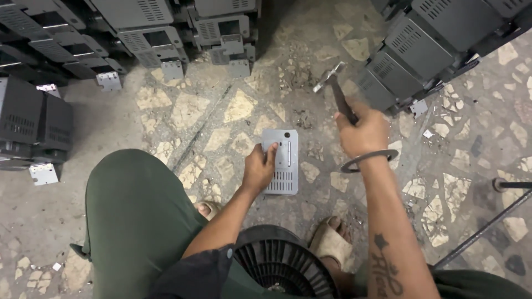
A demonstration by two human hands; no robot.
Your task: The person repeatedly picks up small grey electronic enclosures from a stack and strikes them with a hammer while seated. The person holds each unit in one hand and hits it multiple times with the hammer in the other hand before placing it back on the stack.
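Hands first: the left hand presses flat, fingers spread, on the left edge of a small grey rectangular metal plate with slots and a vent grille, which lies on the stone-chip floor at the centre of the frame. The right hand, a dark metal bangle at its wrist, is closed in a fist round the dark handle of a steel-headed hammer, raised above and to the right of the plate. The fingers sit very near the likely strike zone, so a slightly off blow could catch them or skid the plate away. Grey metal casings are stacked at upper left and upper right; a black ribbed round spool sits at bottom centre.
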